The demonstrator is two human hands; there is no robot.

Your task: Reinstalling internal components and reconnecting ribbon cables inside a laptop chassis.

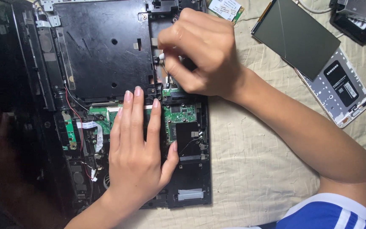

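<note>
Upper right, on the cloth: dark panel [295, 37], flat grey-black rectangle, blank, tilted, overlapping the grey case [339, 91] below it. On that case: black label [339, 82], rounded rectangle with white print and a small white sticker inside. Top centre edge: small card [225, 8] with white label, green border, partly cut off by frame. Far left: laptop screen [1, 85], dark, glossy, unlit, showing a dim reflection.

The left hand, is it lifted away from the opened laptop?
No, the left hand lies flat, palm down, on the green circuit board inside the opened laptop.
</note>
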